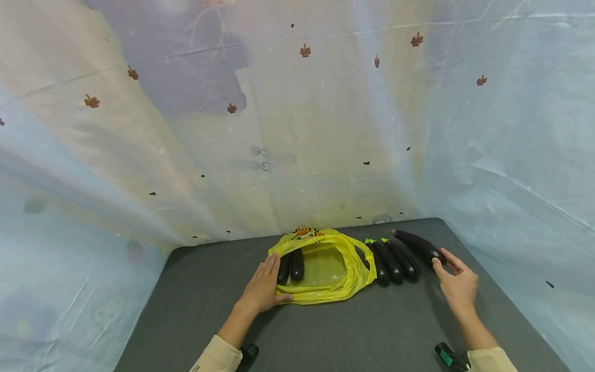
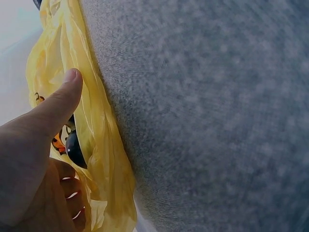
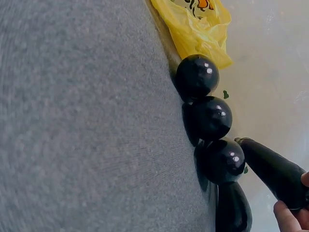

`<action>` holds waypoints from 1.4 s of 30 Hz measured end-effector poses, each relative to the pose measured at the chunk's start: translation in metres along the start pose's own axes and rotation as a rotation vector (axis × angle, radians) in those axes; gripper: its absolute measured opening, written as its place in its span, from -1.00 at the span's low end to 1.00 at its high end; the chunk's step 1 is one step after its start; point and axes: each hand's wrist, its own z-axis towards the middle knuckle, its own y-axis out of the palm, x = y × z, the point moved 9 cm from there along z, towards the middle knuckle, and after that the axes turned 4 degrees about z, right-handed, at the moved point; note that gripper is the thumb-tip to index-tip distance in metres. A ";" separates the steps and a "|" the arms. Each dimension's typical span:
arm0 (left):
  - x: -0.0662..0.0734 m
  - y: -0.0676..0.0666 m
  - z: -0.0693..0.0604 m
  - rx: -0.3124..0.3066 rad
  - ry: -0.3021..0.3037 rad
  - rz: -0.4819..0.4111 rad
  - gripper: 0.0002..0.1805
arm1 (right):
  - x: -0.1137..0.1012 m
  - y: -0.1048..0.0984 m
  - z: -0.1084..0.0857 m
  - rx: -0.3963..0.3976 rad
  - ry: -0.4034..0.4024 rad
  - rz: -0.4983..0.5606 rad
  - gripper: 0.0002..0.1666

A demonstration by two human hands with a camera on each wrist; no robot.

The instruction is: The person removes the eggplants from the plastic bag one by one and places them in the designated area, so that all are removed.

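Note:
A yellow plastic bag (image 1: 321, 297) lies on its side with its mouth facing me, and two dark eggplants (image 1: 297, 265) show inside at the left. My left hand (image 1: 262, 287) rests against the bag's left edge, fingers straight and thumb on the lower rim (image 2: 91, 111). At the right, my right hand (image 1: 459, 284) pinches the blunt end of an eggplant (image 1: 416, 244) between thumb and fingers. That eggplant is held above the table, its stem end pointing away to the left. Several more eggplants (image 3: 212, 118) lie side by side between the bag and my right hand.
The grey table (image 1: 344, 336) ends at a plastic-sheet wall (image 1: 288, 129) behind and at both sides. Dark wrist devices (image 1: 451, 356) show by both sleeves. The eggplant row touches or nearly touches the bag's right side.

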 end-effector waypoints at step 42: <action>0.000 0.002 -0.001 -0.001 -0.013 0.007 0.32 | 0.014 0.010 -0.001 -0.135 -0.026 -0.162 -0.47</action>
